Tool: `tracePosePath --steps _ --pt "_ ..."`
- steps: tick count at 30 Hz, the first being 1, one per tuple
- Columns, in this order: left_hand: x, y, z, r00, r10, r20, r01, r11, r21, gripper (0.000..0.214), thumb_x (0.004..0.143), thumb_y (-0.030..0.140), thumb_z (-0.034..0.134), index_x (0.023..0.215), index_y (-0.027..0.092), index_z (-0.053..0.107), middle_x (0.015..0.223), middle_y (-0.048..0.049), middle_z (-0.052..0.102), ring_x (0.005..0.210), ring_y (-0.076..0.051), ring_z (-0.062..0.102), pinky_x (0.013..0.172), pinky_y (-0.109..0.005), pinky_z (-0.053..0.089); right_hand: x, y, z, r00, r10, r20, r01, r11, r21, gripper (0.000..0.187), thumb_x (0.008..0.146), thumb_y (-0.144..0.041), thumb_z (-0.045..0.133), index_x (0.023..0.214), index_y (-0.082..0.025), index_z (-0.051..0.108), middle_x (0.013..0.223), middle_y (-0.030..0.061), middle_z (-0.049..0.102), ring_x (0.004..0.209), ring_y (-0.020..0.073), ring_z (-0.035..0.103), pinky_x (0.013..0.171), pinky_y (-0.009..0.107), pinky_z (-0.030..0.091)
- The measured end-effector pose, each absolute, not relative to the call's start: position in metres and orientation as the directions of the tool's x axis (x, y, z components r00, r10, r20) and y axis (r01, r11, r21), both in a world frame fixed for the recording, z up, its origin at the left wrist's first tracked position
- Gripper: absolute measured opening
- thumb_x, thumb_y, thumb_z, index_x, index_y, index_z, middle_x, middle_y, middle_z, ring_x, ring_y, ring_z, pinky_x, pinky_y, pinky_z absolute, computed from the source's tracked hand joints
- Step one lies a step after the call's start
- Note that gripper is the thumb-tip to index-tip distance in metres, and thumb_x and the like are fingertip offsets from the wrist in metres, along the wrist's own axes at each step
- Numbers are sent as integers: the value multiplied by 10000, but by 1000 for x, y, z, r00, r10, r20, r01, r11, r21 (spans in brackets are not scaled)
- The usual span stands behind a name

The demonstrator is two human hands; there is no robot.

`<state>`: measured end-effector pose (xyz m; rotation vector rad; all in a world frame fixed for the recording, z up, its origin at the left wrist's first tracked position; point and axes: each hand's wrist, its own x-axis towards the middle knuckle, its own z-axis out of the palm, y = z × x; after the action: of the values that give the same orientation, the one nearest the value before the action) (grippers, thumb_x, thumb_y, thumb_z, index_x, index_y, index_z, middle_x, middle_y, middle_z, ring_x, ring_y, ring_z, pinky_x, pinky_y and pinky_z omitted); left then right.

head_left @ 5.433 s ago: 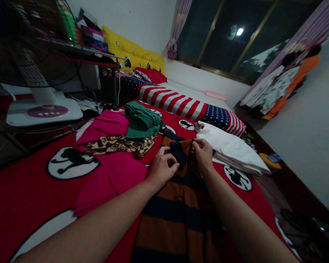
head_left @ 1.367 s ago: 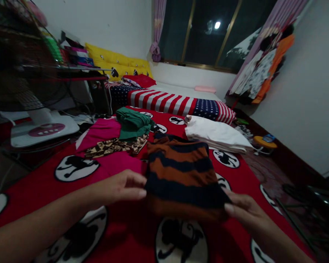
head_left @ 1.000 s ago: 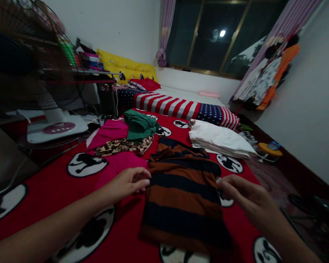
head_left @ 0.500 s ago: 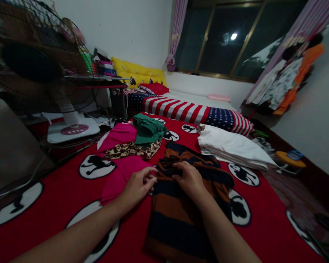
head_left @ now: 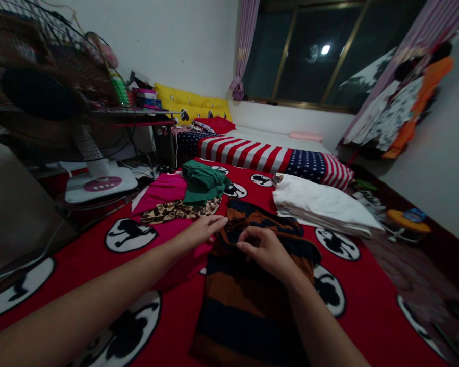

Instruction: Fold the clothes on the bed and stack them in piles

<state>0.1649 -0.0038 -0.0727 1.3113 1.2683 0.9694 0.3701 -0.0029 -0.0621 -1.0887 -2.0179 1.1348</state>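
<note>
A brown and navy striped garment [head_left: 233,290] lies in front of me, its far part folded over into loose layers. My right hand [head_left: 262,250] is on the folded part, thumb and fingers curled together on the cloth. At the garment's upper left edge, my left hand [head_left: 206,229] has its fingers stretched out, palm facing inward. Beneath that wrist is a bright pink cloth [head_left: 191,265], partly hidden by the arm. Just beyond it are a folded green garment [head_left: 204,181] and a brown patterned cloth [head_left: 164,211].
A stack of white folded cloth [head_left: 321,204] lies to the right on the red blanket [head_left: 183,316]. A fan [head_left: 99,178] stands at the left. Past the blanket is a bed with a striped, starred cover [head_left: 245,153]. A small round stool [head_left: 409,221] stands right.
My left hand has moved forward and its curled fingers have straightened. The right hand stays at the fold, with its fingers drawn closer together. The view has shifted slightly.
</note>
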Motion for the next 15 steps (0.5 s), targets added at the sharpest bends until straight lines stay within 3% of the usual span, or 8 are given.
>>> tracePosePath --steps 4,9,12,15 --pt "189 10 -70 216 970 -107 -54 122 991 642 774 684 560 1082 130 662 1002 -113 703 943 -246 645 745 -296 486 371 -3 -58 -434 880 196 260 330 -907 82 741 -229 652 796 -172 633 709 3 644 637 144 618 587 225 465" --pt "207 3 -66 398 912 -101 -256 216 942 673 802 713 493 1100 134 661 1029 -123 702 959 -260 654 826 -331 491 375 3 -60 -301 899 319 168 379 -910 138 760 -240 631 887 -185 623 928 52 676 839 183 640 759 284 505" --pt "203 -3 -67 428 903 -43 -265 171 949 581 798 570 631 1204 155 604 1159 -117 660 1045 -251 627 872 -316 473 379 10 -65 -271 902 337 239 402 -884 283 740 -233 637 1017 -179 616 1018 71 659 763 162 629 695 278 500" --pt "193 -2 -71 483 876 3 -195 104 975 664 710 360 783 1288 156 526 1211 -123 625 1067 -237 613 866 -290 464 386 16 -70 -237 900 367 460 437 -773 362 707 -244 666 1062 -180 636 1043 72 648 672 140 580 641 278 470"
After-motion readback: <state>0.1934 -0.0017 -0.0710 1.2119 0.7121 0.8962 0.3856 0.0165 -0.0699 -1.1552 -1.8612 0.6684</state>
